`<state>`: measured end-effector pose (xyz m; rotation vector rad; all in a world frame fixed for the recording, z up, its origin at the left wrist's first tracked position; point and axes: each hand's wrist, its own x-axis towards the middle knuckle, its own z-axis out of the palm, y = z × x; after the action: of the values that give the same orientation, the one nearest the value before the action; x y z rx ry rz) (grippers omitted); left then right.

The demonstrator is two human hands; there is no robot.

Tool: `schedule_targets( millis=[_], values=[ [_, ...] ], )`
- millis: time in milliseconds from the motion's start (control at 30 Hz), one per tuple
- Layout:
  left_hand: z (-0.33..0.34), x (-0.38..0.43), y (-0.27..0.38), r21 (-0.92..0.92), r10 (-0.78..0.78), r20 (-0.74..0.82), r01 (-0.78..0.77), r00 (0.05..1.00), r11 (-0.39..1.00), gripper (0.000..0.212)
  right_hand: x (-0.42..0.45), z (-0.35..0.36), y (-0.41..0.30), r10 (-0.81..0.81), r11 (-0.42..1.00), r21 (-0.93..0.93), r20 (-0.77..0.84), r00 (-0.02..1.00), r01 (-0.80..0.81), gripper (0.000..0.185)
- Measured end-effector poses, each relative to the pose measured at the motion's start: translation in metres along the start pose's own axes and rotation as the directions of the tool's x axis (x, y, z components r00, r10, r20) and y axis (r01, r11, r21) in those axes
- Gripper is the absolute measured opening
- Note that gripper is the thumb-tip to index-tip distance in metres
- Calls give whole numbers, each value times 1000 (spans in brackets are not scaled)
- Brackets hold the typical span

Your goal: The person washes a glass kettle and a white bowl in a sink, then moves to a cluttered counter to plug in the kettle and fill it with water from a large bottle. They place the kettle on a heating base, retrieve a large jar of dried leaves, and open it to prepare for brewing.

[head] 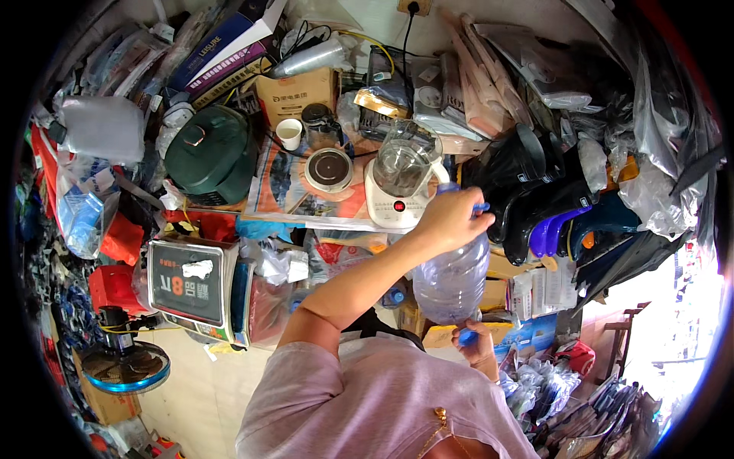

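My left hand point(459, 221) grips the blue handle near the neck of a large clear plastic water bottle point(453, 281). The bottle's neck points away from me, beside the handle of a glass electric kettle point(403, 163). That kettle stands without a lid on its white base point(395, 207), where a red display is lit. At the bottle's bottom end, my right hand point(479, 347) holds a blue bottle cap point(468, 337). I cannot tell whether the right fingers also touch the bottle. Left of the kettle lies a round dark disc with a pale rim point(329, 170).
A white paper cup point(289, 134), a small glass pot point(319, 123) and a dark green rice cooker point(211, 158) stand to the left. Black rubber boots point(510, 158) crowd the right. A fan point(125, 367) sits at lower left. A cord runs to the wall socket point(414, 7).
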<state>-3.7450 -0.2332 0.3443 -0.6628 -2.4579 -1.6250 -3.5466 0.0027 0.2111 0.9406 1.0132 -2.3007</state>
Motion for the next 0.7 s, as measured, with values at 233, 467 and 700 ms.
schedule_targets(
  millis=[233,467,700],
  values=[
    [-3,37,-14,43,12,-177,-5,984,999,29,-35,63,-49,-146,985,-85,29,989,148,19],
    [-11,53,-43,5,-75,-186,77,980,997,31,-55,105,-77,-152,972,-175,43,987,157,30],
    [-13,56,-59,-45,-94,-178,88,980,995,32,-71,128,-83,-181,966,-192,-17,983,174,35]
  ],
)
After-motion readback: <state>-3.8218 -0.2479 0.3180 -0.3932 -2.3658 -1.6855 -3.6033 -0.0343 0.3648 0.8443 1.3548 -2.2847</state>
